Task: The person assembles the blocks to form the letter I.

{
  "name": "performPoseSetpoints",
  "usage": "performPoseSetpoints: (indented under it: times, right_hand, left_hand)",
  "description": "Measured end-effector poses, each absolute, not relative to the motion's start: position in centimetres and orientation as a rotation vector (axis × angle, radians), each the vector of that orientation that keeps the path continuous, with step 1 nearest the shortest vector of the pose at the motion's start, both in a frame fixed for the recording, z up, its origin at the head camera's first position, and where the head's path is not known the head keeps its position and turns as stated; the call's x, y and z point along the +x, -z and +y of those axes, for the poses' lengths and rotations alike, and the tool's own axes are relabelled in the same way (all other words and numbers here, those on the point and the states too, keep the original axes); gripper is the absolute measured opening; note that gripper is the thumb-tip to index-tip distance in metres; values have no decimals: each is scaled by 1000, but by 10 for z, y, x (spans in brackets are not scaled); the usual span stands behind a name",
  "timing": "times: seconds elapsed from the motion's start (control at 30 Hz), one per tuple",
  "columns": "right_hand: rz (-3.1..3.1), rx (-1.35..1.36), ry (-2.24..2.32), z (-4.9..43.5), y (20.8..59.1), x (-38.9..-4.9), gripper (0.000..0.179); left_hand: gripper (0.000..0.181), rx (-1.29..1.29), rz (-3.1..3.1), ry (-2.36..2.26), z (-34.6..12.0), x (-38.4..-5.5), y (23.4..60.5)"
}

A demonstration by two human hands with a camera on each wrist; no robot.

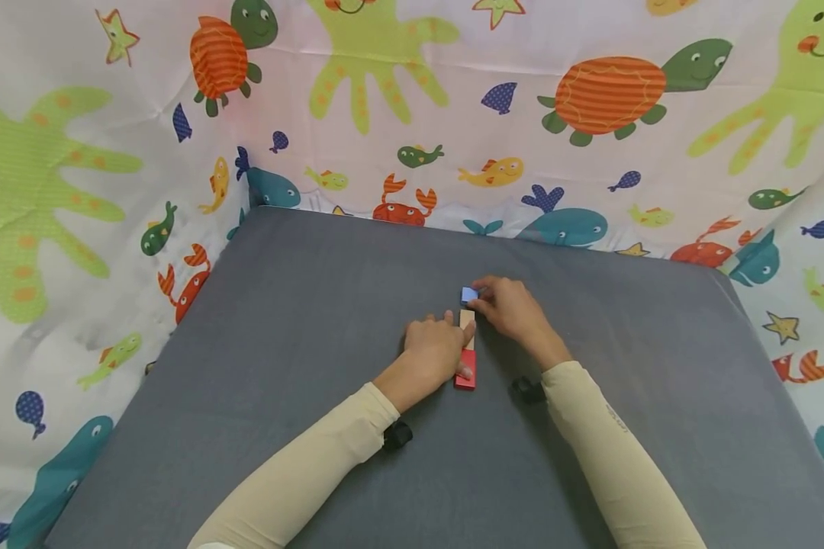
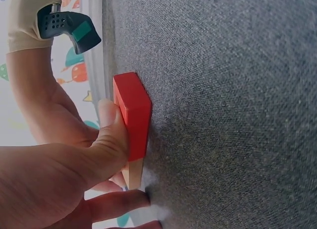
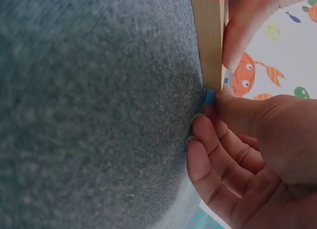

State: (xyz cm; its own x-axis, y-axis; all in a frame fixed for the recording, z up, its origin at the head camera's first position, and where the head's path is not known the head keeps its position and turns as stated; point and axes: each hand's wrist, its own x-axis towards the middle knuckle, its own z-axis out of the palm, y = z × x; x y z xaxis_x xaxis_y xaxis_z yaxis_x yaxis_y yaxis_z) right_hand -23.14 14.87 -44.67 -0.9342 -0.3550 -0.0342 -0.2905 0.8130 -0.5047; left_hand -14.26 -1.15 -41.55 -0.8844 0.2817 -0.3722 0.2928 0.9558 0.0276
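A red block (image 1: 465,369) and a plain wooden block (image 1: 468,319) lie end to end in a line on the grey cloth. My left hand (image 1: 434,352) is over them from the left. Its thumb (image 2: 110,132) presses the red block (image 2: 134,107), while a finger touches the wooden block (image 3: 210,43). At the line's far end, my right hand (image 1: 515,311) pinches a small blue block (image 1: 469,296) between thumb and fingers. Only a sliver of the blue block (image 3: 210,96) shows in the right wrist view; whether it touches the wooden block I cannot tell.
Grey cloth (image 1: 302,328) covers the table. Behind and along both sides hangs a white curtain (image 1: 378,152) printed with sea animals. A black wrist camera (image 1: 397,436) sits under the left sleeve, and another black camera (image 1: 527,390) is by the right wrist.
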Motion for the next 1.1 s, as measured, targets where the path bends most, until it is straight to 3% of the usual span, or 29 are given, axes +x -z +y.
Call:
performPoseSetpoints:
  times: [0.57, 0.8, 1.1]
  right_hand:
    - [2877, -516, 758, 152, 452, -231, 40]
    - [2879, -541, 754, 157, 454, -230, 57]
    - [2844, -511, 866, 172, 462, -230, 51]
  left_hand:
    - [83, 434, 2725, 19, -12, -143, 417]
    - [82, 452, 2729, -54, -16, -146, 422]
    - [84, 458, 2739, -171, -22, -151, 431]
